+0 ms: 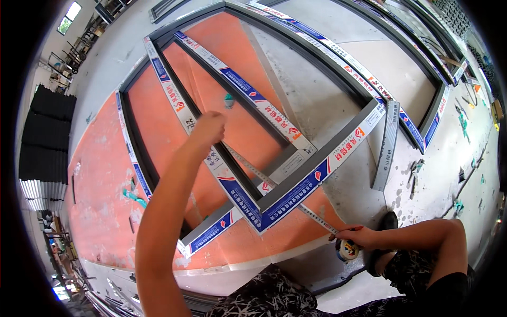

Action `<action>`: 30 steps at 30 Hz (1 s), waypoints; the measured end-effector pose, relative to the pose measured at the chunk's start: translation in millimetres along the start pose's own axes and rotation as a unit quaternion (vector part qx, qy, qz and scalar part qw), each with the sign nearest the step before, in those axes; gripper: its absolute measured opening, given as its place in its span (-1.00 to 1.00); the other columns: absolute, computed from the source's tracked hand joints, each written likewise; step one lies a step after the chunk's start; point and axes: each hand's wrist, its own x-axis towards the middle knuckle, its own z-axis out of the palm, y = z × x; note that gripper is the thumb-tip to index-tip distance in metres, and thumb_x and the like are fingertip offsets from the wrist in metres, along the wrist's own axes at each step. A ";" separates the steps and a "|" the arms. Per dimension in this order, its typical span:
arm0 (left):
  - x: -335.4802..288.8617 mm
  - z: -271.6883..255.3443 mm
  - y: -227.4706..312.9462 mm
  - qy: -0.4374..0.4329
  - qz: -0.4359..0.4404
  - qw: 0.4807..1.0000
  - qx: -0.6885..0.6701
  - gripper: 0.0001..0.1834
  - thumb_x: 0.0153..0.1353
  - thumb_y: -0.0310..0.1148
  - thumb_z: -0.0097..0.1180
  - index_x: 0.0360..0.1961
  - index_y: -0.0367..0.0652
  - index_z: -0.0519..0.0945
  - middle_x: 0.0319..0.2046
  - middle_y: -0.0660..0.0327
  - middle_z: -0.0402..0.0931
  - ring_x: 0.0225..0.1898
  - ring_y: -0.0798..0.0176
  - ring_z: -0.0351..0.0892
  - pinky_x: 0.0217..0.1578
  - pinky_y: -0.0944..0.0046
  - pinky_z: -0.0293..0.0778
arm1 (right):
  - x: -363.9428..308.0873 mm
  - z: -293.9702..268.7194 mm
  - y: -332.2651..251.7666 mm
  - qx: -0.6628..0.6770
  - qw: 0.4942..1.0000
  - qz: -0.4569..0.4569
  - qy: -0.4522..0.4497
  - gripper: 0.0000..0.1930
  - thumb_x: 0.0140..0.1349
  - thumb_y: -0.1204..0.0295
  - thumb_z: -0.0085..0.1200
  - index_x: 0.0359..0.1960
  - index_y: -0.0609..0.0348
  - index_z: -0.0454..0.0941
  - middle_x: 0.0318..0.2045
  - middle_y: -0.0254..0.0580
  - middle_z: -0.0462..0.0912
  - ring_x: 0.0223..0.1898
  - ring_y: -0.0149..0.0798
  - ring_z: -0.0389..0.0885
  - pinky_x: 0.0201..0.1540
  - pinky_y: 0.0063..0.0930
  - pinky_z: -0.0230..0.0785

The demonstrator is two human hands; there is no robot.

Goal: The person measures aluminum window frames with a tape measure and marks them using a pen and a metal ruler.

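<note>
My right hand (362, 238) grips a round tape measure (347, 250) low at the right, and a small red-tipped stick shows between its fingers. From the case, the tape's pale blade (318, 217) runs up and left, passing beneath the corner of a dark grey metal frame (296, 182). It reappears inside the frame and reaches my left hand (210, 128). That hand is closed over the frame's left bar (171, 92), at the blade's far end; the fingertips are partly hidden. White, blue and red protective film covers the bars.
Beneath lies another frame with a film-covered bar (243, 87), on an orange sheet (105, 206). More frames (430, 132) stand at the upper right. A loose grey profile (387, 148) leans by the corner. Green scraps (136, 198) lie about, and black stacked material (46, 132) stands far left.
</note>
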 end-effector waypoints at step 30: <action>17.6 100.8 -41.6 0.136 -0.165 0.953 -0.215 -0.80 0.27 -0.54 -0.07 -0.12 -0.44 0.42 -0.31 -0.04 0.50 -0.32 0.05 0.59 -0.33 0.15 0.60 | 34.0 28.6 46.1 0.085 0.994 -0.062 0.037 -0.71 0.33 0.28 0.01 -0.07 0.19 0.60 -0.32 -0.29 0.63 -0.30 -0.40 0.58 -0.18 -0.58 0.45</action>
